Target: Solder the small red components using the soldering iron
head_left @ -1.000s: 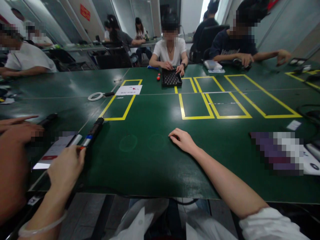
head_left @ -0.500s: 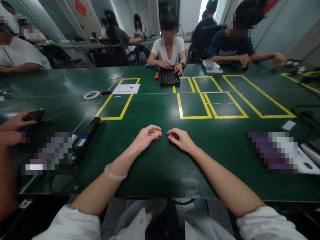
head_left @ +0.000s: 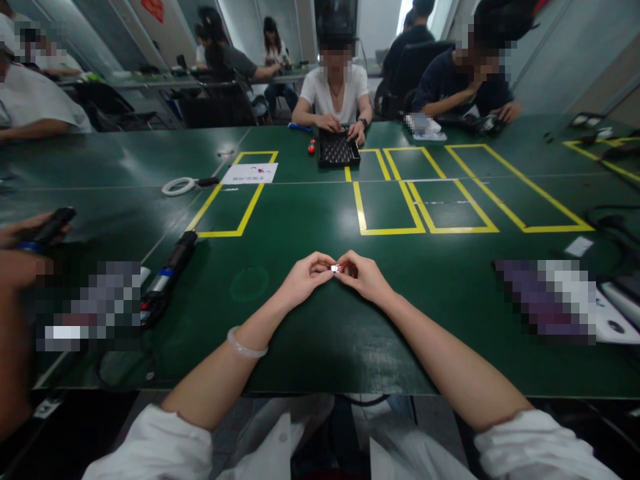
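Piece held between two hands. The piece, small and bright with a trace of red, lies between the fingertips, in front of the wearer over the near part of the table. Left hand: thumb and forefinger drawn together, pinching the piece from its left. Right hand: thumb and forefinger likewise closed on it from the right, the remaining fingers curled. Whether it is a single part or two joined cannot be told.

Handling (judged): the piece is probably light and stiff; its glare suggests a smooth surface that could slip. Opposite edges offer the best hold, with light fingertip pressure; fragility cannot be judged.

Lettering: the card bears a printed line and red marks, too small to read. The tag below the table's edge is marked illegibly. A dark emblem shows at right, without readable words. No brand can be made out on the tool.
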A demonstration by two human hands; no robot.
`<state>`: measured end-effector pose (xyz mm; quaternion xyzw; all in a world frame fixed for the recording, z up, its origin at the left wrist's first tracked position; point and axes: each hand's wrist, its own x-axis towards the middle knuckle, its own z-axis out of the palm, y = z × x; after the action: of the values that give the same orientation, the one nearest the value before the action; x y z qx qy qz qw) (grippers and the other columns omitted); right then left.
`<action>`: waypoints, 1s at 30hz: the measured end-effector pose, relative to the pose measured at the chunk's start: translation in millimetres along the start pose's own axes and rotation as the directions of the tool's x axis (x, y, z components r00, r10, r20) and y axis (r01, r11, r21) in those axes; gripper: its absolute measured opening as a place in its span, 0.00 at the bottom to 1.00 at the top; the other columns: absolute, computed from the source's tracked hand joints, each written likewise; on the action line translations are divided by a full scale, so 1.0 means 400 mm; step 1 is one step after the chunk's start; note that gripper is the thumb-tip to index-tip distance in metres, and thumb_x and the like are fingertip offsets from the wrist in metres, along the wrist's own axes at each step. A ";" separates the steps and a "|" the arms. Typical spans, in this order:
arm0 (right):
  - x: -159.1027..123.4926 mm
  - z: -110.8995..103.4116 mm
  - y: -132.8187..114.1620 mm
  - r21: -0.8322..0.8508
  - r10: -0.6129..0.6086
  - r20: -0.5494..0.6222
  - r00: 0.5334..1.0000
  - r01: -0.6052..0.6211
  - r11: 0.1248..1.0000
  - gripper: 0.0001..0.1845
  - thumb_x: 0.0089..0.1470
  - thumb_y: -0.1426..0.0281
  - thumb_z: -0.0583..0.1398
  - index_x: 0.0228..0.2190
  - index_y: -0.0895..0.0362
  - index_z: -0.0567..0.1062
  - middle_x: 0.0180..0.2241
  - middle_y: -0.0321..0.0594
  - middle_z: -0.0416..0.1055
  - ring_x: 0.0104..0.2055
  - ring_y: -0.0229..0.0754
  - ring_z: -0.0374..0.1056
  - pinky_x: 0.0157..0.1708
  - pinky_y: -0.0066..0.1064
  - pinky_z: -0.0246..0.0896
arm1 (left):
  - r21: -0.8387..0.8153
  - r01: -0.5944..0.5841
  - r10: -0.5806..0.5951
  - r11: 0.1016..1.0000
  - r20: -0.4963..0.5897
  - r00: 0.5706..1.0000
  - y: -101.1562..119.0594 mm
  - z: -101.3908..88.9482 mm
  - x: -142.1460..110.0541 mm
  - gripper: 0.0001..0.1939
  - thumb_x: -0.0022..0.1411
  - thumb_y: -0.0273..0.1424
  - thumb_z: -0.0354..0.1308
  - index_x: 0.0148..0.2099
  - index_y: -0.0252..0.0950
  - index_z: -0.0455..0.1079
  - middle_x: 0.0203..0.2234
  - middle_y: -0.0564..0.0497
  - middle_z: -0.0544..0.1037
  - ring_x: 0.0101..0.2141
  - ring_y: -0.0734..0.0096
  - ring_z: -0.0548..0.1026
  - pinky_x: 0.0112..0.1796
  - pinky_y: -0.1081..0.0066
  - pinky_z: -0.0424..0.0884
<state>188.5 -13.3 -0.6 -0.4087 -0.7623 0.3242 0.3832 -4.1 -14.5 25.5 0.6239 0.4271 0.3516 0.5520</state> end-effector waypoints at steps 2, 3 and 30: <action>-0.001 -0.001 0.002 0.001 0.001 0.007 1.000 -0.001 1.000 0.06 0.55 0.68 0.62 0.35 0.56 0.71 0.29 0.35 0.71 0.27 0.34 0.64 0.28 0.26 0.58 | 0.005 -0.014 0.014 1.000 0.013 1.000 -0.005 0.000 0.000 0.15 0.55 0.36 0.64 0.42 0.32 0.70 0.37 0.48 0.76 0.38 0.69 0.74 0.42 0.68 0.69; -0.001 -0.001 0.003 -0.003 -0.003 0.010 1.000 0.003 1.000 0.06 0.55 0.68 0.62 0.35 0.56 0.71 0.29 0.35 0.71 0.27 0.34 0.64 0.28 0.26 0.58 | 0.011 -0.015 0.015 1.000 0.017 1.000 -0.008 0.000 0.000 0.15 0.55 0.36 0.63 0.42 0.32 0.70 0.37 0.47 0.76 0.38 0.69 0.75 0.43 0.68 0.69; 0.011 0.001 0.010 0.529 0.239 0.112 0.965 -0.262 0.807 0.20 0.51 0.52 0.63 0.29 0.58 0.71 0.23 0.36 0.72 0.21 0.33 0.65 0.22 0.25 0.59 | 0.427 -0.232 0.234 0.874 0.049 0.971 0.008 0.015 -0.026 0.11 0.64 0.37 0.55 0.46 0.38 0.68 0.38 0.50 0.78 0.40 0.68 0.77 0.45 0.69 0.69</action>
<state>188.0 -7.6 -2.6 -0.3746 -0.5870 0.5811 0.4213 -2.3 -26.4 28.1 0.7759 0.4171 0.3141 0.3540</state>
